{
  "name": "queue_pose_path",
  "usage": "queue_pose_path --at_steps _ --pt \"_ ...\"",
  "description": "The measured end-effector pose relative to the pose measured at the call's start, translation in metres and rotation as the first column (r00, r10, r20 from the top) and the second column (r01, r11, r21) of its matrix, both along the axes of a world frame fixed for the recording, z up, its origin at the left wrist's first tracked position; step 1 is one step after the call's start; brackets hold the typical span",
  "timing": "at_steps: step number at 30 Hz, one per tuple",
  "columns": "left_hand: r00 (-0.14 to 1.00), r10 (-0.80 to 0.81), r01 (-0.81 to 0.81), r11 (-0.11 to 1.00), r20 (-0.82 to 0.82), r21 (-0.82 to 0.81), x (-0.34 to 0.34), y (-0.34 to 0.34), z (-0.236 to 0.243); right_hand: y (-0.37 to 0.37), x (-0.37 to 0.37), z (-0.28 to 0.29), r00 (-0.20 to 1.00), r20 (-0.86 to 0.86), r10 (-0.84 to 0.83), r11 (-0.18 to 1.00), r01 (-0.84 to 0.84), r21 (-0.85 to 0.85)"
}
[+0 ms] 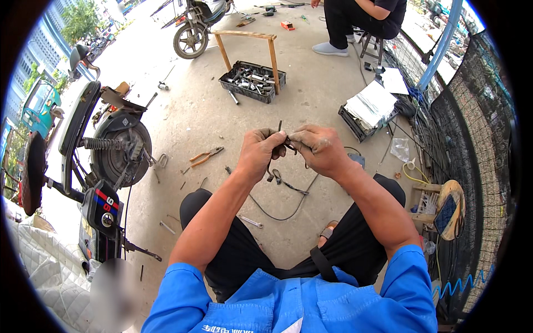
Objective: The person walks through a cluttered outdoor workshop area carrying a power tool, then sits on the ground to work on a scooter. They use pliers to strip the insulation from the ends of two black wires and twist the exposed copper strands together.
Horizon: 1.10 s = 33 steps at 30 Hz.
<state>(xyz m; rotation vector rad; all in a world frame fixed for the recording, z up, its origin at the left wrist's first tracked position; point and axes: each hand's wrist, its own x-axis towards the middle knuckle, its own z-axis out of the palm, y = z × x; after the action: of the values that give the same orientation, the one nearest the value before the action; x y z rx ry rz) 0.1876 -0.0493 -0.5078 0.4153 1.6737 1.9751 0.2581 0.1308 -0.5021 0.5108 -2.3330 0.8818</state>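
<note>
Both my hands meet in front of me, above the concrete between my knees. A thin black cable (pixel 280 126) runs through them, its short end sticking up and its rest hanging below. My left hand (pixel 260 151) is closed, pinching the cable between thumb and fingers. From the other side my right hand (pixel 320 150) grips it as well, fingertips close to the left thumb. The exact spot they work on is small and partly hidden by the fingers. Under the hands, a longer black cable with connectors (pixel 291 187) loops across the ground.
Orange-handled pliers (pixel 206 157) and a wrench (pixel 251 222) lie on the ground. Ahead stands a black crate of sockets and tools (pixel 252 83) with a wooden handle. A scooter (pixel 111 161) lies at left. Papers (pixel 371 104) top a box at right. Another person (pixel 361 25) sits far right.
</note>
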Motion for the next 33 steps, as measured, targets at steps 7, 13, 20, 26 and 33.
queue_pose_path --at_steps 7,13,20,26,33 --pt "0.998 -0.053 0.052 0.997 0.018 0.060 0.001 0.000 0.001 -0.008 0.004 0.010 0.915 0.401 0.040 0.872 0.164 -0.462" --pt "0.971 -0.067 0.054 0.997 -0.228 -0.064 0.006 0.002 0.007 -0.002 -0.003 0.004 0.846 0.500 0.184 0.694 0.248 -0.676" --pt "0.577 -0.032 -0.180 0.970 -0.816 -0.165 0.006 0.004 0.003 0.004 -0.009 0.004 0.760 0.580 0.293 0.594 0.331 -0.733" --pt "0.427 0.034 -0.173 0.984 -0.904 -0.044 0.006 0.008 0.000 0.007 -0.012 0.004 0.635 0.656 0.408 0.582 0.372 -0.723" --pt "0.699 0.036 -0.180 0.976 -0.714 -0.127 0.012 0.009 -0.001 0.009 -0.012 -0.002 0.583 0.629 0.514 0.534 0.356 -0.767"
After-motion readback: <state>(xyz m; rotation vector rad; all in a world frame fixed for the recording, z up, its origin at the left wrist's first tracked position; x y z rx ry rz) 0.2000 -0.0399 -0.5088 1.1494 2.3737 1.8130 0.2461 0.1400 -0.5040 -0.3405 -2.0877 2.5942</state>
